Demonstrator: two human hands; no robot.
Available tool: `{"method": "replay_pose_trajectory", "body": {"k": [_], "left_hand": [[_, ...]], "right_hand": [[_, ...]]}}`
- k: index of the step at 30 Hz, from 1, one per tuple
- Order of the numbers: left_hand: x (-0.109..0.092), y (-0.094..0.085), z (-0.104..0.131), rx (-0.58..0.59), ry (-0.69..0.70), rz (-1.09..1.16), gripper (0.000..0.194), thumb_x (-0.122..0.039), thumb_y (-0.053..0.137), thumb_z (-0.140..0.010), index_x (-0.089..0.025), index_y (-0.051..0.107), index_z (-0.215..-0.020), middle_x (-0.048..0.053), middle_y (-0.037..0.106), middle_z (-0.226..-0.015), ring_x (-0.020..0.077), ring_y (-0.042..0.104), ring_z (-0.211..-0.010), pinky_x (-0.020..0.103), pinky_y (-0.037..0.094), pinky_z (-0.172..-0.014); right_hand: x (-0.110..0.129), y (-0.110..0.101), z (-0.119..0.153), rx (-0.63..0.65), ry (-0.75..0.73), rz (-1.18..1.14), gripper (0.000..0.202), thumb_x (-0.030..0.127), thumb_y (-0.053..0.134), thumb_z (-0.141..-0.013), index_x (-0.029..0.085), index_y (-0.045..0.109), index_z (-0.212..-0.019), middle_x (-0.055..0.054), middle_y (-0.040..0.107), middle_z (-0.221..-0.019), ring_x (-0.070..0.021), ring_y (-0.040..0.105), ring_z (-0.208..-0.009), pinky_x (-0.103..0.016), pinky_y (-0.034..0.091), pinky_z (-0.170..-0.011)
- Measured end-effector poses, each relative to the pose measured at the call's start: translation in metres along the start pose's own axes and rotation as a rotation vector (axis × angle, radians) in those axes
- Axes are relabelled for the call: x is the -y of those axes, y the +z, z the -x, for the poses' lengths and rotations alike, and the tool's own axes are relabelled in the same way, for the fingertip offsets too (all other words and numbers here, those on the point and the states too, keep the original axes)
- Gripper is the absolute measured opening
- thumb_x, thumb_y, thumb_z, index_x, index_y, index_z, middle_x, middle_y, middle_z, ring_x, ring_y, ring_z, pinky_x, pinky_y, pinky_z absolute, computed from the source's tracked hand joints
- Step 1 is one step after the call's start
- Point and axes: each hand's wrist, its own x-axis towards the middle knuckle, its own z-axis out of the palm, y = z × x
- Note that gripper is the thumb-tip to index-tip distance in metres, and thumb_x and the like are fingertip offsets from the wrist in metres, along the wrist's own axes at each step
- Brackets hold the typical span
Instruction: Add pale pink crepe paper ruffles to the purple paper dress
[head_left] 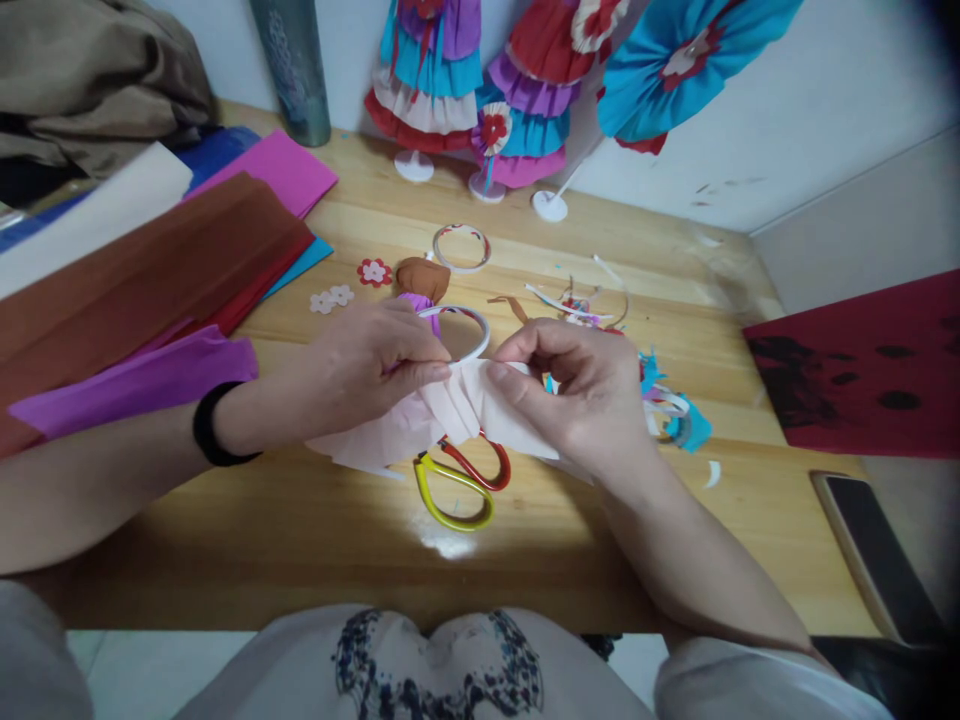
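Between both hands is a strip of white crepe paper (pixel 460 402), gathered into folds along its top edge. My left hand (pixel 360 365) pinches that edge between thumb and fingers. On the other side my right hand (pixel 574 385) grips the paper close by, thumb on top. Scissors with one yellow and one red handle (pixel 454 525) lie under the paper, their blades hidden. Just behind the fingertips is a roll of tape (pixel 480 325), partly covered by my left hand. A brown paper piece (pixel 422 279) and a purple piece (pixel 420 308) lie beyond it.
Folded crepe sheets, a brown one (pixel 172 240) uppermost, cover the left. Ruffled paper decorations (pixel 435 75) stand on white bases along the wall beside a bottle (pixel 296 70). A second tape roll (pixel 462 268), flower cutouts (pixel 374 272), scraps (pixel 679 415) and a phone (pixel 877 555) lie around.
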Motion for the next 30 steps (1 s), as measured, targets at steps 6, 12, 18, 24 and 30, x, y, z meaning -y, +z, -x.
{"method": "replay_pose_trajectory", "body": {"k": [6, 12, 18, 24, 30], "left_hand": [[-0.0004, 0.0006, 0.0003, -0.017, 0.026, 0.021, 0.038, -0.027, 0.049, -0.095, -0.018, 0.052, -0.059, -0.002, 0.054, -0.057, 0.0138, 0.046, -0.066, 0.029, 0.032, -0.066], [-0.0011, 0.0007, 0.0003, -0.023, 0.038, 0.033, 0.038, -0.027, 0.049, -0.096, -0.018, 0.054, -0.059, -0.002, 0.056, -0.06, 0.0138, 0.047, -0.066, 0.028, 0.033, -0.067], [-0.0033, 0.0008, -0.0001, -0.013, 0.044, 0.047, 0.04, -0.027, 0.048, -0.096, -0.018, 0.051, -0.057, -0.001, 0.053, -0.057, 0.0141, 0.047, -0.065, 0.029, 0.034, -0.067], [-0.003, 0.0028, 0.0005, -0.025, 0.054, 0.047, 0.04, -0.028, 0.047, -0.097, -0.018, 0.052, -0.058, 0.0, 0.058, -0.06, 0.0146, 0.048, -0.066, 0.03, 0.038, -0.07], [-0.0054, 0.0004, 0.003, -0.001, 0.092, 0.02, 0.036, -0.024, 0.046, -0.097, -0.019, 0.058, -0.063, 0.001, 0.062, -0.065, 0.0162, 0.053, -0.075, 0.03, 0.042, -0.075]], "right_hand": [[0.0022, 0.0023, 0.0024, 0.059, -0.043, 0.001, 0.012, 0.019, 0.064, -0.079, 0.022, 0.063, -0.067, 0.0, 0.066, -0.064, -0.0127, 0.054, -0.053, -0.027, 0.039, -0.048], [-0.001, 0.0035, 0.0021, -0.009, -0.047, 0.037, 0.011, 0.021, 0.067, -0.078, 0.021, 0.061, -0.068, 0.001, 0.064, -0.063, -0.0113, 0.05, -0.051, -0.026, 0.037, -0.048], [-0.0034, 0.0048, 0.0013, -0.024, -0.035, 0.051, 0.016, 0.022, 0.068, -0.077, 0.021, 0.057, -0.065, 0.002, 0.059, -0.059, -0.0098, 0.045, -0.049, -0.025, 0.034, -0.046], [-0.0041, 0.0049, 0.001, -0.025, -0.03, 0.067, 0.016, 0.023, 0.068, -0.076, 0.021, 0.057, -0.064, 0.003, 0.057, -0.056, -0.0094, 0.044, -0.048, -0.024, 0.033, -0.044], [-0.0026, 0.0033, -0.0011, 0.0, 0.013, 0.015, 0.02, 0.021, 0.069, -0.073, 0.02, 0.054, -0.061, 0.003, 0.056, -0.055, -0.0084, 0.045, -0.047, -0.023, 0.033, -0.044]]}}
